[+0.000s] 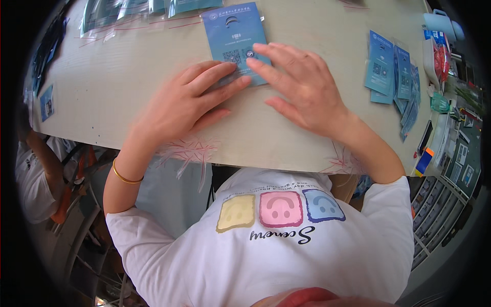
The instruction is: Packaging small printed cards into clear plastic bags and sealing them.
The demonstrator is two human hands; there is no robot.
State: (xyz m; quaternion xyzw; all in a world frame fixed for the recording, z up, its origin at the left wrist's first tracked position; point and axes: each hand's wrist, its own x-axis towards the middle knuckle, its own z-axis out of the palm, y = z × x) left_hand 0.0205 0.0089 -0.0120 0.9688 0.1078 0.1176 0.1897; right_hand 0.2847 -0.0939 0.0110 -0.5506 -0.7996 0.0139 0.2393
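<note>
A blue printed card in a clear plastic sleeve [236,31] lies flat on the pale table [123,87] in front of me. My left hand [192,97] rests over its lower left corner, fingers stretched out and slightly apart. Over the lower right part of the card is my right hand [302,84], its fingers spread and a little blurred, the fingertips at the card's edge. Neither hand grips anything that I can see. The card's lower edge is partly hidden by the fingers.
More sleeved blue cards [123,18] lie along the far left edge. At the right is a loose pile of similar cards [381,66]. Red-lined clear plastic strips [190,149] gather at the near edge. A light blue mug [442,24] stands far right; another person's arm [46,158] shows at left.
</note>
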